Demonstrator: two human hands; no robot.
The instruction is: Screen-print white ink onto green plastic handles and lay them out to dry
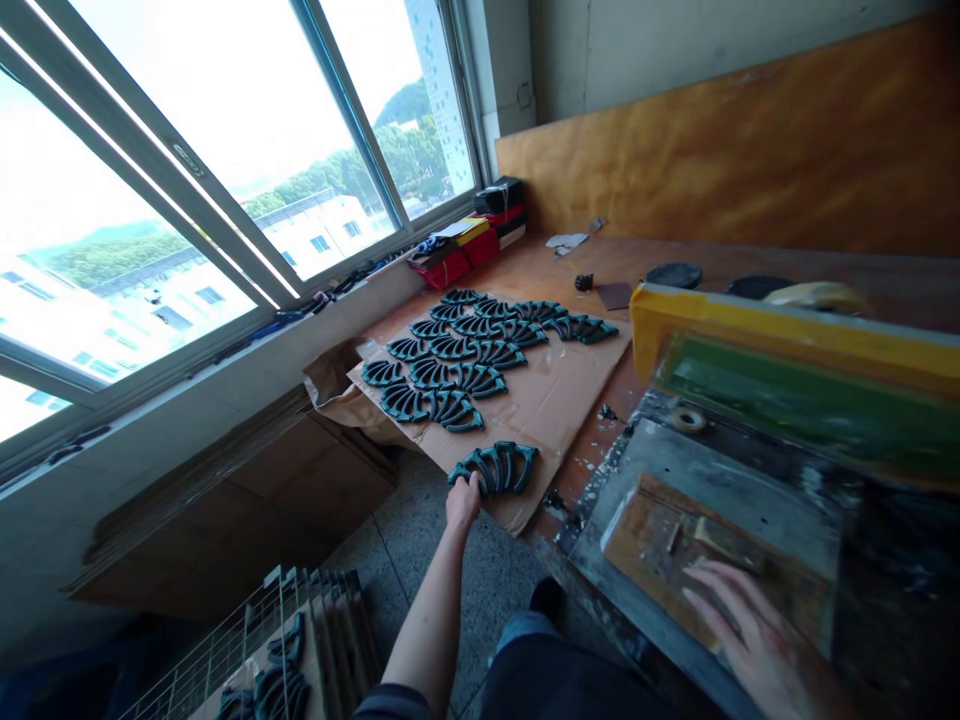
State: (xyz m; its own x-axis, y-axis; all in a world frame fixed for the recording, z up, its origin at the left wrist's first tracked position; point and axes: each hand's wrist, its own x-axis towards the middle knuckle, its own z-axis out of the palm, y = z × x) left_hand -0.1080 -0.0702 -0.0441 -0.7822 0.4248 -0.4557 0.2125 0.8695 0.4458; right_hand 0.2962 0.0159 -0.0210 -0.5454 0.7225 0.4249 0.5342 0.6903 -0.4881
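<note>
Down in the lower left of the frame, a wire rack is holding cardboard and several dark ribbed parts, the bottom edge cutting them off. Near the top centre, red boxes are sitting by the window, their contents hiding from view.

Now to the centre: the left hand is gripping the lower-left end of a curved ribbed piece, fingers narrow around it, above the near end of a cardboard sheet. The piece is showing a dark, greenish finish, its slim ribs fanning out with gaps between. Higher up, rows of matching pieces are crowding the sheet.

Over at lower right, the right hand is reaching across a wooden board, fingers loosely spread beside a small block; whether they're touching it, I can't tell. Blur is softening that hand, and shadow is swallowing the far-right corner.
</note>
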